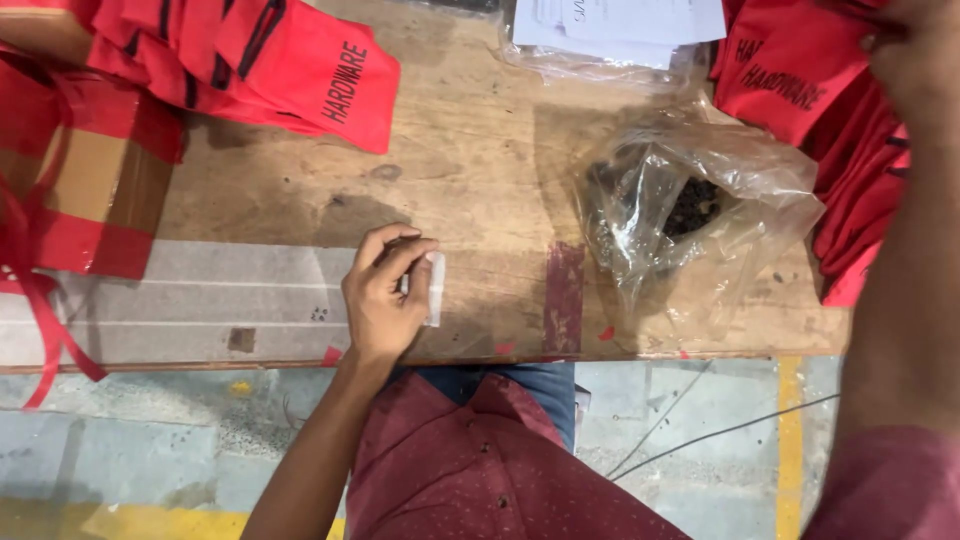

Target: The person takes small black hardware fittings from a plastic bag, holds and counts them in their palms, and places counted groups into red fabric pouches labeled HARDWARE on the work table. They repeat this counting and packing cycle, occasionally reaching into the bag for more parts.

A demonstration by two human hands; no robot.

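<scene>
Worn wooden bench (470, 150) carries the work: the left hand (385, 295) pinches a small clear packet (436, 288) at its front edge, seemingly mid-filling, while the right hand (915, 60) reaches among red pouches (790, 85), grip unclear, so seating the packet inside one looks due.

I note the surface (480, 150) is worn, matt wood. The bag (700, 215) is glossy, crinkled clear plastic. The pouches (320, 75) are matt red cloth.
</scene>
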